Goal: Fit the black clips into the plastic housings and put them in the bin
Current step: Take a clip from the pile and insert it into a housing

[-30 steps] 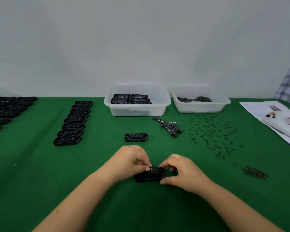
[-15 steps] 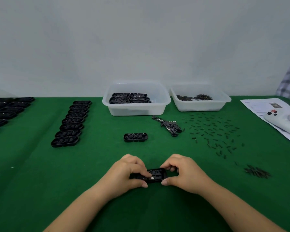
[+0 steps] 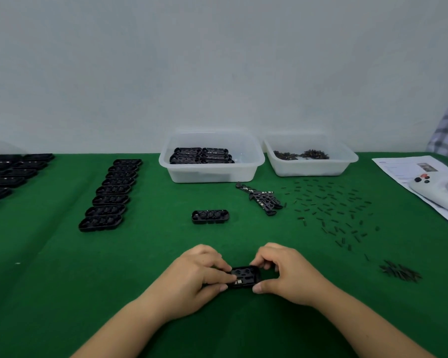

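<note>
two bins (image 3: 210,174), eight housings (image 3: 110,195) in the middle row, two hands (image 3: 243,277).

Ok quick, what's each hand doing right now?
Left hand: fingers curled over the left end of the black housing, pressing on its top.
Right hand: pinching the housing's right end, thumb below, fingers above.

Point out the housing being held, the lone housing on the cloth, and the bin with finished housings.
held housing (image 3: 245,276), head view, its exposed top face between the hands.
lone housing (image 3: 210,216), head view, middle of its top.
finished-parts bin (image 3: 212,174), head view, front wall.
</note>
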